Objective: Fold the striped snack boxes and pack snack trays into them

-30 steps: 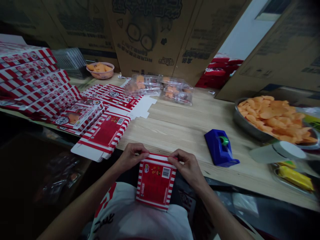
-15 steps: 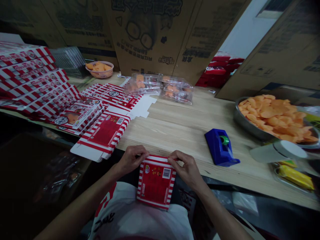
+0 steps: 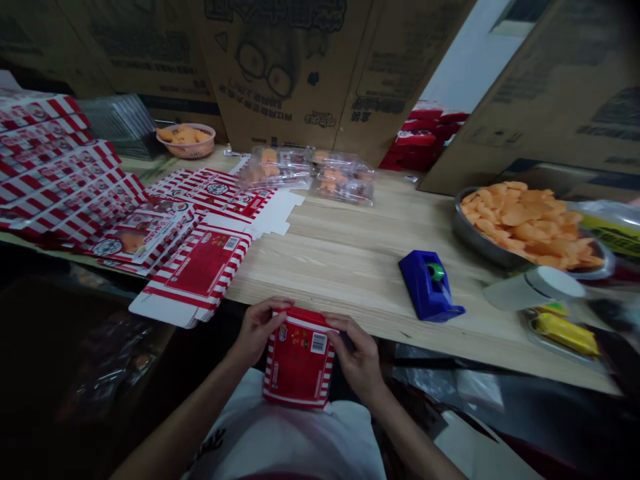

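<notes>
A red cardboard box [image 3: 299,363] with red-and-white striped sides and a barcode rests against my body, just below the table's front edge. My left hand [image 3: 260,331] grips its upper left corner between thumb and fingers. At the upper right corner my right hand [image 3: 356,357] pinches the box in the same way. Along the top, a red flap lies folded over between both hands. To the left, flat striped box blanks [image 3: 200,260] lie overlapping at the table edge. A blue tape dispenser [image 3: 429,288] with a green core stands to the right.
Striped boxes [image 3: 55,167] are stacked at left. Behind are clear trays [image 3: 120,127], a pink basket [image 3: 187,151] of orange pieces and clear bagged packs [image 3: 343,179]. At right, a metal bowl [image 3: 467,237] holds orange pieces beside a white bottle [image 3: 530,288] and yellow packet [image 3: 567,335].
The box's white top flap edge has been folded down, so a red edge now shows. Both hands have closed further around the upper corners. The view has shifted slightly right.
</notes>
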Tool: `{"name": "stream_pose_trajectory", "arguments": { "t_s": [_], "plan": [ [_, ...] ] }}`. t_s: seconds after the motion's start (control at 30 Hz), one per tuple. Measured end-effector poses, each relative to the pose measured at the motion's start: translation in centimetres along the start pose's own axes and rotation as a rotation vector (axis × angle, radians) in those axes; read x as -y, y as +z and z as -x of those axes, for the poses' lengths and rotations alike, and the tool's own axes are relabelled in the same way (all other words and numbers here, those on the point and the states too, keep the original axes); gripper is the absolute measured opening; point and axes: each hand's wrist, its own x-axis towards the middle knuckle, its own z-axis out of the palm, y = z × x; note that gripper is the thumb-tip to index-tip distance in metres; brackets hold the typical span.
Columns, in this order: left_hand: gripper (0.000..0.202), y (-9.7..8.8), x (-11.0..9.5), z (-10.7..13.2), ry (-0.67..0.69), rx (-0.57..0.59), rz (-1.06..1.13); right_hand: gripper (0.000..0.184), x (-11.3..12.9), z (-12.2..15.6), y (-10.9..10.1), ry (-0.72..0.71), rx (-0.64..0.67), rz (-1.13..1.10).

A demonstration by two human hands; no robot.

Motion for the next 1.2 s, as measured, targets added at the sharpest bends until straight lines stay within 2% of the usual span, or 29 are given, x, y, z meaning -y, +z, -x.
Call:
{"name": "stream_pose_trajectory", "arguments": {
  "t_s": [0.1, 0.13, 0.17, 0.2, 0.3, 0.33, 0.4, 0.47, 0.53, 0.6, 0.73, 0.8, 0.93, 1.07, 1.2],
  "plan": [
    [0.009, 0.6, -0.5, -0.6, 0.000, 0.025, 0.010, 0.037, 0.1, -0.1, -2.1, -0.006, 0.117, 0.073],
    [0.009, 0.7, -0.7, -0.9, 0.024, 0.040, -0.029, 0.040, -0.1, -0.2, -3.4, 0.007, 0.099, 0.096],
    [0.009, 0.7, -1.0, -1.2, 0.046, 0.056, -0.073, 0.040, -0.3, -0.3, -4.9, 0.034, 0.028, 0.119],
    [0.010, 0.7, -1.2, -1.4, 0.062, 0.069, -0.112, 0.037, -0.6, -0.5, -6.7, 0.069, -0.098, 0.144],
    [0.012, 0.6, -1.3, -1.7, 0.058, 0.091, -0.173, 0.022, -2.3, -1.2, -12.6, 0.185, -0.599, 0.230],
    [0.013, 0.6, -1.2, -1.7, 0.039, 0.092, -0.169, 0.022, -2.8, -1.5, -14.6, 0.241, -0.706, 0.241],
    [0.019, 0.7, -0.8, -1.6, -0.025, 0.091, -0.137, 0.027, -3.8, -2.1, -17.8, 0.404, -0.745, 0.207],
    [0.026, 1.0, -0.5, -1.7, -0.098, 0.068, -0.095, 0.033, -4.3, -2.6, -19.7, 0.544, -0.642, 0.139],
    [0.030, 1.3, -0.9, -2.3, -0.147, 0.042, -0.069, 0.035, -4.6, -2.8, -20.4, 0.608, -0.539, 0.083],
    [0.032, 1.5, -2.0, -3.4, -0.141, 0.027, -0.099, 0.034, -4.8, -3.0, -20.2, 0.643, -0.492, 0.037],
    [0.031, 1.3, -5.1, -6.2, 0.031, 0.024, -0.300, 0.027, -5.5, -3.5, -19.3, 0.635, -0.555, -0.021],
    [0.030, 1.0, -6.1, -7.4, 0.063, 0.092, -0.391, 0.027, -5.8, -3.5, -18.9, 0.598, -0.645, -0.044],
    [0.030, 0.8, -7.0, -8.6, -0.076, 0.306, -0.401, 0.029, -5.9, -2.4, -18.2, 0.519, -0.777, -0.108],
    [0.028, 1.4, -7.2, -9.1, -0.170, 0.380, -0.366, 0.026, -6.2, 0.0, -17.5, 0.403, -0.777, -0.256],
    [0.022, 2.0, -6.9, -9.6, -0.169, 0.468, -0.372, 0.025, -8.1, 1.4, -17.3, 0.354, -0.801, -0.187]
  ]
}}
